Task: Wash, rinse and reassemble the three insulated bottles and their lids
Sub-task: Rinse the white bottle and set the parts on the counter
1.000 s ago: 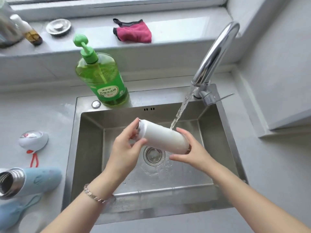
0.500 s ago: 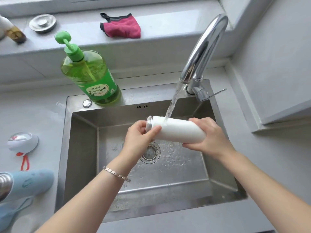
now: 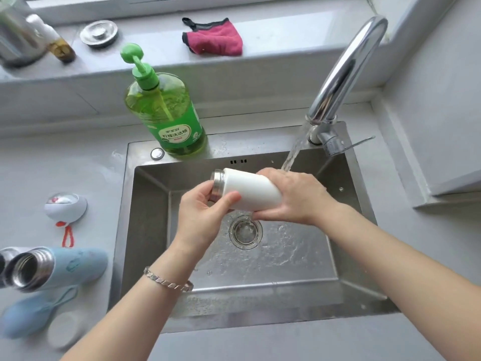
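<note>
A white insulated bottle [image 3: 250, 188] with a steel neck lies sideways over the sink [image 3: 145, 230], mouth to the left. My left hand [image 3: 203, 212] grips its neck end. My right hand [image 3: 294, 196] wraps round its base end, under the running water from the faucet [image 3: 343, 71]. A light blue bottle [image 3: 65, 267] lies open-mouthed on the counter at the left, with part of another steel-mouthed bottle [image 3: 2, 264] at the frame edge. A blue lid with a strap [image 3: 26, 319], a white lid [image 3: 65, 329] and a white cap with a red loop [image 3: 65, 207] lie nearby.
A green dish soap pump bottle [image 3: 166, 113] stands at the sink's back left rim. On the window ledge lie a red cloth [image 3: 213, 37], a metal sink strainer [image 3: 99, 32] and a small bottle [image 3: 57, 45]. The drain [image 3: 246, 231] sits below the hands.
My right hand slid further over the bottle's base, and the water now falls on that hand instead of the bottle's middle. The bottle stays sideways over the drain.
</note>
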`<state>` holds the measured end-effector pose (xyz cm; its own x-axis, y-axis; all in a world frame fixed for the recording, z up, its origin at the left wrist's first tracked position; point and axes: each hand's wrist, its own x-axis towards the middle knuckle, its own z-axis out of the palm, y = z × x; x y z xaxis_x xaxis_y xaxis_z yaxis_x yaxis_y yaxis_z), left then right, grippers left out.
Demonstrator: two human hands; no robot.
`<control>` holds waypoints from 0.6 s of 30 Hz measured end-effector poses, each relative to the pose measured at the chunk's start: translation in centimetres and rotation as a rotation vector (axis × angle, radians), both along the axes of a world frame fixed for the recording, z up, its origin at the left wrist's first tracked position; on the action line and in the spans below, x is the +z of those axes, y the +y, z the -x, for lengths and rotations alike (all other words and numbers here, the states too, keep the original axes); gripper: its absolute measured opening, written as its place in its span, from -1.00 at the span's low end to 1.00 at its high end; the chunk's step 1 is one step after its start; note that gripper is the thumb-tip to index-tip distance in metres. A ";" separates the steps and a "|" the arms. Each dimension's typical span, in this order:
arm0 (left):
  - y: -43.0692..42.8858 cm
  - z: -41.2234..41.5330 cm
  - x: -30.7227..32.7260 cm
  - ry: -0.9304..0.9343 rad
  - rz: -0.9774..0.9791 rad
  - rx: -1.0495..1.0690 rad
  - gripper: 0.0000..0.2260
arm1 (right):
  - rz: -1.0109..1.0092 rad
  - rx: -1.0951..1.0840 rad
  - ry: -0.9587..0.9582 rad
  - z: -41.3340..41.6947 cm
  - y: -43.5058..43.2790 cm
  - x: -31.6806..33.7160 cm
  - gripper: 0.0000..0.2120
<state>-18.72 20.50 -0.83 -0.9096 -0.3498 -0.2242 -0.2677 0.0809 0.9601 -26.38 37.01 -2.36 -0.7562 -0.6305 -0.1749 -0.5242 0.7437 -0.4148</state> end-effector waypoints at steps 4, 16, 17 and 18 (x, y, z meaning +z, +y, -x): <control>1.1 -0.3 -0.3 0.010 0.006 0.013 -0.89 | 0.086 -0.075 0.103 -1.1 -1.0 -0.2 -0.14; 0.0 -1.2 -0.2 -0.007 -0.196 0.227 -0.94 | 0.627 -0.636 -0.392 -0.4 -0.5 -0.6 -0.82; 0.2 -1.3 -0.4 -0.031 -0.258 0.275 -0.95 | 0.780 -0.739 -0.519 -0.4 -0.7 -0.7 -0.89; 0.2 -1.4 -0.5 -0.054 -0.314 0.321 -0.94 | 0.889 -0.785 -0.619 -0.6 -0.9 -0.7 -0.94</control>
<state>-17.31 20.73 -1.34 -0.7499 -0.5200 -0.4089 -0.2823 -0.3074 0.9087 -25.81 36.07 -3.07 -0.9143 -0.1456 -0.3781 0.3639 0.1151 -0.9243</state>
